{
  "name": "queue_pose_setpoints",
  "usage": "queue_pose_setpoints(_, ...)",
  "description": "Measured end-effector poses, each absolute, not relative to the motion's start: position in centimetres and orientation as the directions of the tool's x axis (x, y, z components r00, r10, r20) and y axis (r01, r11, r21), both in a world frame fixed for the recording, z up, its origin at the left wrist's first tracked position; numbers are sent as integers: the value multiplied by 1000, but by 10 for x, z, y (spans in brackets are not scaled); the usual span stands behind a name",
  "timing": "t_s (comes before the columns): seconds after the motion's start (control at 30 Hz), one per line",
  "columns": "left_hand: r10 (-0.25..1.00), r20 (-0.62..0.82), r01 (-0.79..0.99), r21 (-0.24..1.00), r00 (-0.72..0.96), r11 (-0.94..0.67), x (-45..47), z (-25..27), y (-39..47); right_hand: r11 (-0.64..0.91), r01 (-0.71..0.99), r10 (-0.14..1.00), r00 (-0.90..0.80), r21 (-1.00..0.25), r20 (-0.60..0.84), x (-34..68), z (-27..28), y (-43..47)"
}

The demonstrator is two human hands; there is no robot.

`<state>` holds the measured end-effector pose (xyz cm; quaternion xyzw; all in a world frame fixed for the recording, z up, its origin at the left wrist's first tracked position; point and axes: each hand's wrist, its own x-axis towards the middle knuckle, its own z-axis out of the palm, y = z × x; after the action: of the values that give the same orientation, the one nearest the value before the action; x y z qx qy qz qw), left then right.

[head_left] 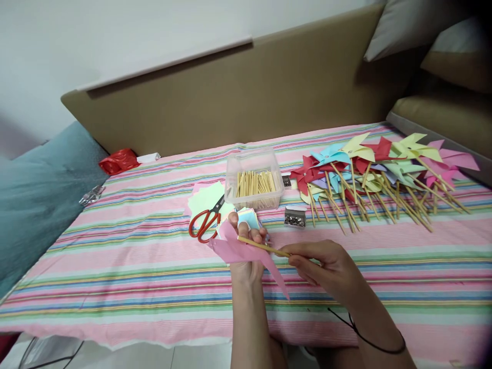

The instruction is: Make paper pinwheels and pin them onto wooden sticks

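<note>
A pink paper pinwheel [243,249] rests against my left hand [248,266], whose fingers curl around it from behind. Between the thumb and fingers of my right hand [326,264] is a thin wooden stick [265,247]. The stick's far end lies against the middle of the pinwheel; whether the two are joined I cannot tell. Just beyond my left hand lie red-handled scissors [205,224] on a stack of pale paper squares [207,197]. A small open box of metal pins [295,218] stands ahead of my right hand.
A clear plastic box [254,179] holds many wooden sticks. To its right lies a pile of colourful pinwheels [369,169]. A red plastic bag [120,161] sits at the far left by a blue cushion [46,189]. Striped cloth [134,271] covers the surface before a brown backrest [230,92].
</note>
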<state>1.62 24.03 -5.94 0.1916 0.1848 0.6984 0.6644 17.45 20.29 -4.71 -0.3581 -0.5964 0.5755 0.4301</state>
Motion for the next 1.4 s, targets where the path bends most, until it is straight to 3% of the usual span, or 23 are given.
queue_pose_setpoints(0.27, 990, 138, -837, 543, 15, -63, 15, -62, 241, 126, -15, 925, -359, -992, 123, 176, -40, 204)
queue_pose_setpoints(0.5, 984, 169, -812, 566, -58, -145, 20, -60, 241, 127, 46, 928, -357, -991, 103, 177, -39, 204)
queue_pose_setpoints(0.7, 966, 256, -810, 562, -25, -169, 17, -61, 244, 112, 37, 923, -375, -993, 90, 176, -40, 204)
queue_pose_setpoints(1.1, 985, 113, -775, 607, -133, -174, 26, -54, 241, 19, -80, 910, -412, -997, 51, 172, -50, 208)
queue_pose_setpoints(1.4, 944, -46, -614, 769, -327, -176, 34, -51, 250, -18, 136, 938, -341, -991, -64, 179, -54, 212)
